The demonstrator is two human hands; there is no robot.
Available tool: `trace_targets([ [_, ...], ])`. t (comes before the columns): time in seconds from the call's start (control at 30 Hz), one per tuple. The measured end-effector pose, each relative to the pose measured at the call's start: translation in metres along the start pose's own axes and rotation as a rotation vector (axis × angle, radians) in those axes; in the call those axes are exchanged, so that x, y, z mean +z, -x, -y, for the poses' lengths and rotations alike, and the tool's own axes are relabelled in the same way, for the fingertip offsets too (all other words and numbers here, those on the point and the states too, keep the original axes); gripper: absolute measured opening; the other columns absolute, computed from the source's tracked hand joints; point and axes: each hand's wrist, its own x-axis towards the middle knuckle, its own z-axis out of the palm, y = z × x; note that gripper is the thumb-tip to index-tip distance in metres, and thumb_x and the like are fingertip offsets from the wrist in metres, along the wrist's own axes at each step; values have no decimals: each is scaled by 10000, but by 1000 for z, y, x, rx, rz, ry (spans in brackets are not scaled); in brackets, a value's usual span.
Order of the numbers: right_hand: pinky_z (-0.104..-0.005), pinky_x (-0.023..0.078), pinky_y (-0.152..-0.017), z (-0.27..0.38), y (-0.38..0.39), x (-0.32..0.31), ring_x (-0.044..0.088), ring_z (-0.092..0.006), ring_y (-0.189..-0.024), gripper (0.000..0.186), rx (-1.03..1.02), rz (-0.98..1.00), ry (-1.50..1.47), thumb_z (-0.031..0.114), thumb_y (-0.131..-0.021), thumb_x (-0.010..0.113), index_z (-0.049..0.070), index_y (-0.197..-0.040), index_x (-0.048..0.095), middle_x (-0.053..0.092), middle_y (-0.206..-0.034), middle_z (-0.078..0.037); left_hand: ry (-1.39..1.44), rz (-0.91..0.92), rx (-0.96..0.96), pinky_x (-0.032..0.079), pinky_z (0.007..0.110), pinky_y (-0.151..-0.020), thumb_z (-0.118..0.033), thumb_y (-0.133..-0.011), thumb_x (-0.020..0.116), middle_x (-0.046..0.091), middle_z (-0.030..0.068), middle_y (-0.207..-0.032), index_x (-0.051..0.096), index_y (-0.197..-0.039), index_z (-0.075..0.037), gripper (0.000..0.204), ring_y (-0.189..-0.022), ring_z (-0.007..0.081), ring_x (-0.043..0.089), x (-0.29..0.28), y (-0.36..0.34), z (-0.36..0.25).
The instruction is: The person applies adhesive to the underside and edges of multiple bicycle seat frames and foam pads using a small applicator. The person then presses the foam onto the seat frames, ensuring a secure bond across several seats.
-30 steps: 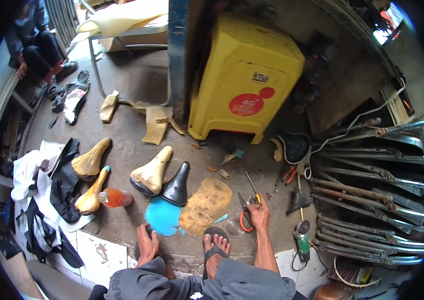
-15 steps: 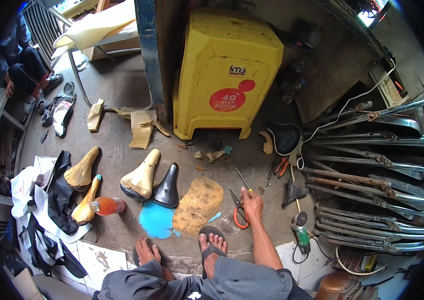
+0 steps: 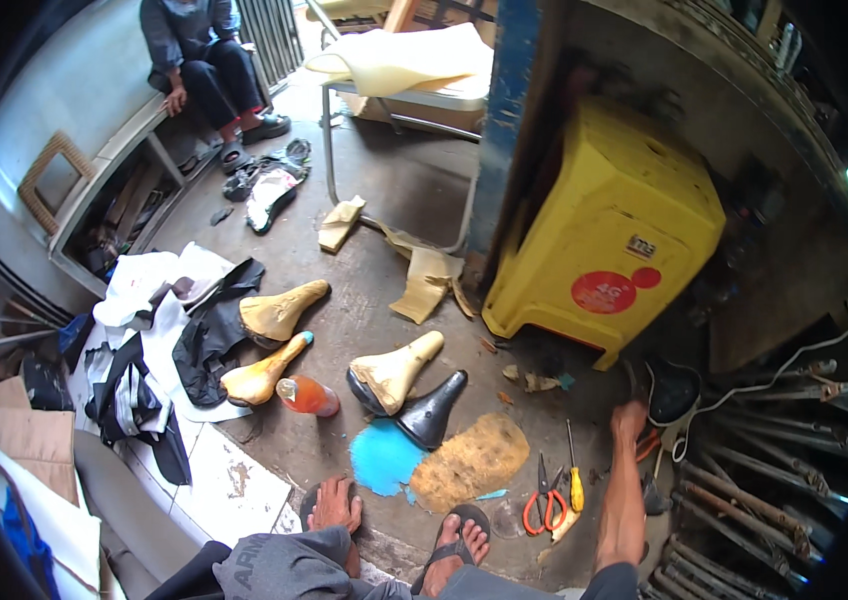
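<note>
Right hand [image 3: 630, 420] stretches across the concrete floor [image 3: 384, 200] | black bicycle saddle [image 3: 671, 392], dark and glossy, lies just beyond the fingers [image 3: 634, 408], beside a yellow plastic stool [image 3: 614, 230] | finger spread cannot be told | left hand out of view

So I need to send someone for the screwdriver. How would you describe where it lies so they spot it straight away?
Start at the big yellow plastic stool and come down toward the person's sandalled foot. Right of the tan foam pad lie orange-handled scissors, and beside them the screwdriver, just left of the right forearm. It alone has a yellow handle and a thin straight shaft.
</note>
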Motion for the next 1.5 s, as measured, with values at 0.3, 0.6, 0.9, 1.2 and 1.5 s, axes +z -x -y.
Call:
trace_targets([
  [0.3,-299,453,-893,134,261,-17,552,-187,-986,574,-321,-80,-803,42,-818,734,25,-1348,516,583,-1170,-120,340,90,765,456,462,-998,-166,-854,741,501,226,-1331,502,-1315,-24,538,-1187,412,537,-26,-54,-79],
  [0.6,-337,534,-904,198,312,-47,602,-256,-1102,641,-182,539,-1116,226,-922,688,52,-1477,418,557,-1279,-161,607,58,550,500,392,-884,-190,-924,693,666,111,-1121,630,-1242,-66,347,-1019,261,650,-27,-96,-124],
  [0.9,-310,575,-750,237,318,1,686,-196,-935,583,-255,1084,-1103,107,-899,744,-4,-1411,489,678,-1151,-135,1557,327,-331,527,316,-769,-251,-1026,611,675,43,-1054,615,-1183,-56,250,-916,132,640,-48,-100,-72],
  [1.2,-291,556,-597,237,345,14,722,-208,-699,271,-195,998,-941,143,-874,783,-69,-1002,672,726,-877,-135,1584,344,-345,505,311,-809,-323,-941,735,708,7,-1119,677,-1234,-77,387,-975,118,633,-24,-87,-39],
  [1.5,-285,555,-512,199,335,28,683,-186,-596,342,-10,962,-1014,156,-937,711,-55,-1188,613,716,-882,-109,1200,549,-372,553,331,-773,-402,-979,662,677,71,-1162,594,-1328,-44,505,-975,163,647,-15,-45,11],
])
